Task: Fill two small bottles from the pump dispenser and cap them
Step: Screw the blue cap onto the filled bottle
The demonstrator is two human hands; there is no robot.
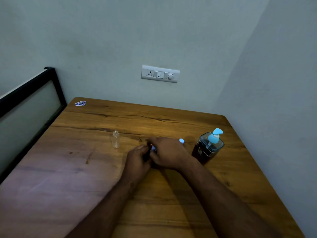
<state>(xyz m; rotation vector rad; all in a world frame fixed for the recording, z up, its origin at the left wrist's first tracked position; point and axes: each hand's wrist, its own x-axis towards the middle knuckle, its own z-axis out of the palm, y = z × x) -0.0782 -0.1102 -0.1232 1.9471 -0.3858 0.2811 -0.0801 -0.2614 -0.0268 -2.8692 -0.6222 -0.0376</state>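
Head view: empty clear bottle [116, 139], dark-filled pump dispenser [207, 148].

Dark bottle [146, 156] mostly hidden between left hand [137, 160] and right hand [167, 152]; fill level unreadable. Pale cap [153, 148] barely showing at the fingertips; seated or loose, cannot tell. Second cap [181, 141] half hidden behind the right hand. Sticker [80, 103] print too small to read. Counter [171, 212] cut off at bottom edge. Dispenser [207, 147] label dim, illegible.

Bare table [171, 194] near; empty bottle [116, 139] left, dispenser [208, 148] right.
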